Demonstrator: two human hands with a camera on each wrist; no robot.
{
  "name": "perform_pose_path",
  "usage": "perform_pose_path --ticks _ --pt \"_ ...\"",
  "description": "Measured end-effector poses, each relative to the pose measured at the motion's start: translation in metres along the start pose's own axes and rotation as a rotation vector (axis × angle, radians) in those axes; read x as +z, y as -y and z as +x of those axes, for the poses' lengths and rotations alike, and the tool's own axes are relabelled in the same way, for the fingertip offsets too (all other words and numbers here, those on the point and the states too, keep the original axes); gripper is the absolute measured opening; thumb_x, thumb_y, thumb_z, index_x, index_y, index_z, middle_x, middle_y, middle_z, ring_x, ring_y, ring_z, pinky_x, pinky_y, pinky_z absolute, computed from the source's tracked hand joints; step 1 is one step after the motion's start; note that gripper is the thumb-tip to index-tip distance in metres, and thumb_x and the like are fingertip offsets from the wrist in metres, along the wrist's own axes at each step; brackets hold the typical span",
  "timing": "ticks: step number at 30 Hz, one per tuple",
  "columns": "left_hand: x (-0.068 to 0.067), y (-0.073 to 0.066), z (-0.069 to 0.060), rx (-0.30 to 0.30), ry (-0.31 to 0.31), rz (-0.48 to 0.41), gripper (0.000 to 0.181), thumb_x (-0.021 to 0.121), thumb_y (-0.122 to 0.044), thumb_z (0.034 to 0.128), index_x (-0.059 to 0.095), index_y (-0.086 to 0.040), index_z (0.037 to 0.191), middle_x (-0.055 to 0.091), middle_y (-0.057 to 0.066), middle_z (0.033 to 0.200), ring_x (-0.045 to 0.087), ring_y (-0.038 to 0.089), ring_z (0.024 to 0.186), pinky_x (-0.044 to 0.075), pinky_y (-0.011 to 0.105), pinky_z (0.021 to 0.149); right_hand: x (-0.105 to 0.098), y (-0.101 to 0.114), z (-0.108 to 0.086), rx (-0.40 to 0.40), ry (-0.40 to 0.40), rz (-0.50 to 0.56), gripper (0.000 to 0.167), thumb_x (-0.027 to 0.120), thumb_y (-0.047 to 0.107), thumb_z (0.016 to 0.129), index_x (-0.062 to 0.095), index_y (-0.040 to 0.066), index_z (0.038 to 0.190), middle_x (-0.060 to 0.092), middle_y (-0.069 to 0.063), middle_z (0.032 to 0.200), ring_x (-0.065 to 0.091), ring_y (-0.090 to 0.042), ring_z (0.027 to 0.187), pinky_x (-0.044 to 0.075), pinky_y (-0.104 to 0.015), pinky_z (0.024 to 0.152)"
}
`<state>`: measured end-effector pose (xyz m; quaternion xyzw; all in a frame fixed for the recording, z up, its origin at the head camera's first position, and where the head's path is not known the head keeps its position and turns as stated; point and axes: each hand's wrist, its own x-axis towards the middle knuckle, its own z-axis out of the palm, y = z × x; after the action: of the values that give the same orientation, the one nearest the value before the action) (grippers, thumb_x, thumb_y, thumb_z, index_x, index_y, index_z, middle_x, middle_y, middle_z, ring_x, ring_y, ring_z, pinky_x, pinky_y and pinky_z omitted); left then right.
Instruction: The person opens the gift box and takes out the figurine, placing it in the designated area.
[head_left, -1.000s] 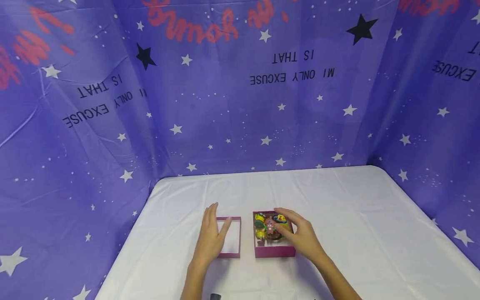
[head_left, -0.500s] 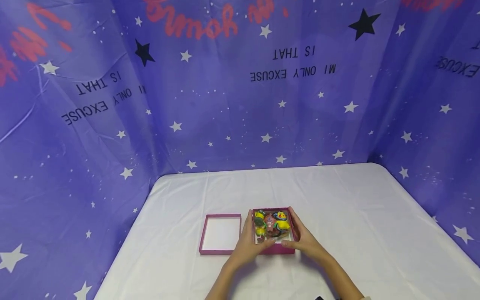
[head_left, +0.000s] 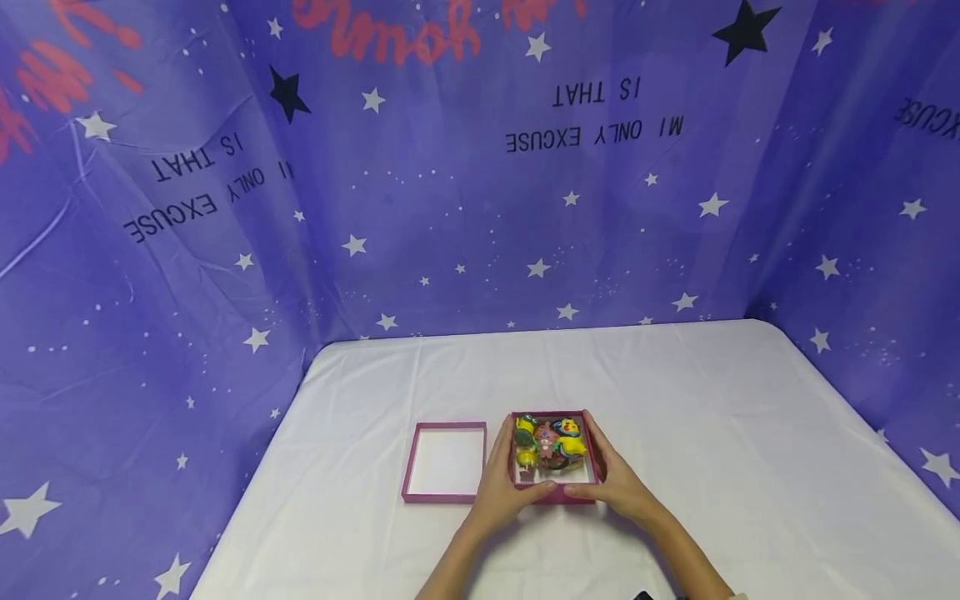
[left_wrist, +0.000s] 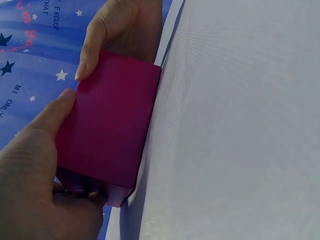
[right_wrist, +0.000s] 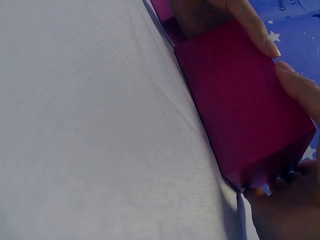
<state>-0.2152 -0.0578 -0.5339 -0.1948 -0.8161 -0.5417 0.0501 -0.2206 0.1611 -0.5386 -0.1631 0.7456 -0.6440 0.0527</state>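
A magenta box (head_left: pixel 558 495) holds several small figures, among them a pink one (head_left: pixel 547 447) in the middle and a yellow one (head_left: pixel 573 446) at the right. My left hand (head_left: pixel 501 492) grips the box's left side, thumb along the front top edge. From the right side my right hand (head_left: pixel 622 487) grips it too, its thumb near the other. In the left wrist view the box's front wall (left_wrist: pixel 110 120) stands between both hands; the right wrist view shows the same wall (right_wrist: pixel 245 100). Fingers on the far sides are partly hidden.
Left of the box lies a shallow magenta-rimmed lid (head_left: pixel 447 462) with a white inside, close to my left hand. A white cloth (head_left: pixel 375 550) covers the table. Purple curtains (head_left: pixel 480 192) with stars stand behind and at both sides.
My left hand has moved right from the lid to the box's left side. My right hand has gone from over the figures to the box's right side. Both now grip it.
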Motion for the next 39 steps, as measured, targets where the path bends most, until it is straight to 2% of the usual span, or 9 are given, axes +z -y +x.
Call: perform_pose_path --ticks 4,10,15,18,23,26,29,34,39 --pt "-0.001 -0.002 0.0 0.004 -0.002 -0.004 0.109 0.076 -0.041 0.0731 0.005 -0.009 0.149 0.009 0.011 0.153 0.012 0.028 0.139 0.017 0.05 0.109 -0.001 0.001 0.0 -0.014 0.011 -0.001 0.11 0.078 0.013 0.073 0.0 0.023 0.15 -0.001 -0.015 0.153 0.004 -0.038 0.137 0.008 -0.047 0.109" --pt "0.001 -0.002 -0.001 -0.01 -0.002 -0.018 0.109 0.077 -0.041 0.0722 0.007 -0.01 0.149 0.01 0.01 0.153 0.014 0.028 0.138 0.019 0.049 0.109 -0.005 -0.002 0.0 -0.071 0.003 0.035 0.094 0.07 0.007 0.08 0.007 0.015 0.15 0.004 -0.013 0.154 0.007 -0.035 0.138 0.021 -0.023 0.106" --pt "0.002 -0.001 0.001 -0.019 -0.003 -0.004 0.109 0.077 -0.042 0.0718 0.007 -0.011 0.149 0.01 0.007 0.154 0.013 0.025 0.139 0.019 0.046 0.109 -0.013 0.0 0.006 -0.097 -0.037 0.015 0.083 0.068 0.008 0.083 0.017 0.009 0.148 0.012 -0.012 0.153 0.011 -0.035 0.137 0.021 -0.037 0.106" --pt "0.001 -0.001 0.001 -0.016 -0.01 0.006 0.108 0.077 -0.043 0.0717 0.008 -0.012 0.149 0.01 0.006 0.154 0.013 0.026 0.138 0.019 0.047 0.109 -0.017 0.004 0.012 -0.115 -0.069 -0.031 0.077 0.069 0.009 0.082 0.026 0.008 0.145 0.021 -0.011 0.149 0.023 -0.036 0.134 0.026 -0.044 0.105" --pt "0.002 -0.001 0.0 -0.013 -0.013 0.002 0.109 0.077 -0.042 0.0713 0.008 -0.011 0.149 0.011 0.007 0.153 0.015 0.028 0.138 0.02 0.049 0.108 -0.022 0.018 0.02 -0.23 -0.118 -0.156 0.068 0.073 0.003 0.077 0.041 0.002 0.137 0.041 -0.021 0.125 0.046 -0.035 0.103 0.046 -0.042 0.087" --pt "0.002 -0.001 -0.001 -0.019 -0.003 -0.014 0.109 0.078 -0.041 0.0714 0.007 -0.012 0.149 0.01 0.008 0.154 0.014 0.028 0.138 0.019 0.05 0.108 -0.024 0.03 0.024 -0.285 -0.099 -0.239 0.063 0.075 0.002 0.075 0.047 -0.003 0.131 0.045 -0.027 0.104 0.044 -0.038 0.082 0.045 -0.037 0.068" --pt "0.002 0.0 -0.001 -0.02 0.003 -0.024 0.109 0.078 -0.04 0.0717 0.006 -0.011 0.149 0.009 0.01 0.154 0.012 0.028 0.138 0.018 0.05 0.108 -0.026 0.039 0.027 -0.264 -0.061 -0.285 0.061 0.077 0.007 0.074 0.051 -0.003 0.127 0.044 -0.027 0.089 0.04 -0.036 0.073 0.038 -0.036 0.059" --pt "0.001 -0.005 -0.002 -0.005 0.011 -0.039 0.108 0.077 -0.036 0.0736 0.005 -0.007 0.149 0.007 0.013 0.153 0.011 0.03 0.138 0.02 0.05 0.108 -0.029 0.042 0.028 -0.17 -0.032 -0.33 0.062 0.08 0.014 0.072 0.053 0.002 0.126 0.04 -0.031 0.079 0.037 -0.036 0.072 0.034 -0.031 0.058" --pt "0.001 -0.006 -0.001 -0.018 0.008 -0.027 0.108 0.076 -0.037 0.0738 0.005 -0.008 0.149 0.007 0.012 0.153 0.011 0.029 0.138 0.018 0.05 0.108 -0.032 0.027 0.031 -0.134 0.017 -0.323 0.065 0.081 0.019 0.07 0.053 0.008 0.128 0.055 -0.02 0.098 0.046 -0.035 0.086 0.041 -0.031 0.071"
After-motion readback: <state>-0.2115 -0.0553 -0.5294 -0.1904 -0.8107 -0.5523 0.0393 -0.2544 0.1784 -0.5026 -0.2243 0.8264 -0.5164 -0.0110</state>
